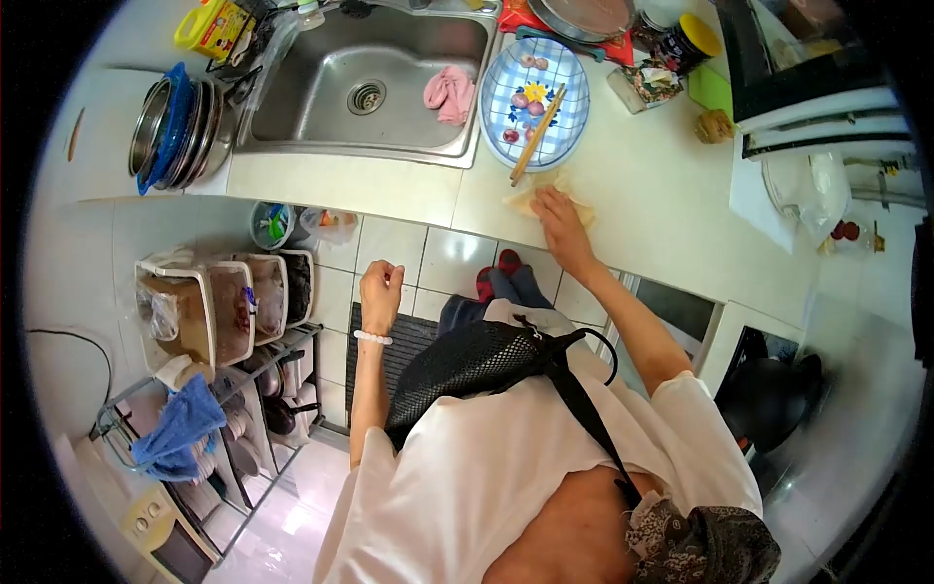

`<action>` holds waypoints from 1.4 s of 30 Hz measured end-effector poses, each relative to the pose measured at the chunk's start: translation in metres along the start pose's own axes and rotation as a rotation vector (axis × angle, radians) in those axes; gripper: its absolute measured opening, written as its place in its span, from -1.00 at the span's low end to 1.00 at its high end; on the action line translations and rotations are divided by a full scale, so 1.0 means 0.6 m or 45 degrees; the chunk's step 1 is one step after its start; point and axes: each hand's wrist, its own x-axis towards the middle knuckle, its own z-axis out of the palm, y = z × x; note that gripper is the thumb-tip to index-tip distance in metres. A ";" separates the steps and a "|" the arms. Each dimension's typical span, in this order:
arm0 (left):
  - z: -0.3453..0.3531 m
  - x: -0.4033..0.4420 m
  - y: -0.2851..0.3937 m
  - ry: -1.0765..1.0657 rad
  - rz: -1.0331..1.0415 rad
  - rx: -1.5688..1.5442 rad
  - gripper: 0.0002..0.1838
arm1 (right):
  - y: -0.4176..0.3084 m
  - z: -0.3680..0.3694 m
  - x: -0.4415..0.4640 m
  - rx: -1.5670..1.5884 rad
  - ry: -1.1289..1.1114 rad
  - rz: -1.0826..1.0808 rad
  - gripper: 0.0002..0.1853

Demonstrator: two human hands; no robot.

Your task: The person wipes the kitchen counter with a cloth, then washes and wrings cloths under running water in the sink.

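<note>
My right hand [561, 226] presses a pale yellow cloth [522, 201] onto the counter near its front edge, its fingers bent over the cloth. Just beyond it sits a blue-checked oval plate [576, 109] holding several small purple-skinned bulbs [535, 108], perhaps shallots. A pair of wooden chopsticks [538, 136] lies across the plate's right side, the ends jutting past the near rim. My left hand [380, 292], wearing a pale bead bracelet [373, 338], hangs in front of the counter with its fingers curled in; nothing shows in it.
Left of the plate is a steel sink [321, 73] with a pink cloth [449, 94] inside. Stacked basins [185, 136] stand at the far left. A tissue pack [645, 88] and jar [689, 44] are behind right. A rack [258, 389] with bins stands on the left.
</note>
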 end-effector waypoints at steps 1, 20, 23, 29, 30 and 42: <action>0.001 -0.006 -0.001 0.004 -0.039 -0.003 -0.79 | 0.002 0.006 0.001 0.013 -0.016 -0.014 -0.60; -0.070 -0.009 -0.048 0.024 -0.285 -0.019 -0.79 | -0.060 0.086 0.103 0.179 -0.076 -0.258 -0.66; -0.107 0.041 -0.072 -0.063 -0.282 0.001 -0.80 | -0.082 0.104 0.122 0.170 -0.083 -0.250 -0.65; -0.200 0.154 -0.170 -0.072 -0.060 0.086 -0.77 | -0.164 0.176 0.186 0.151 -0.103 -0.142 -0.56; -0.224 0.171 -0.172 -0.093 -0.092 0.082 -0.78 | -0.180 0.192 0.197 0.153 -0.081 -0.128 -0.51; -0.370 0.252 -0.287 -0.223 -0.035 0.066 -0.79 | -0.339 0.397 0.405 0.102 -0.068 -0.269 -0.52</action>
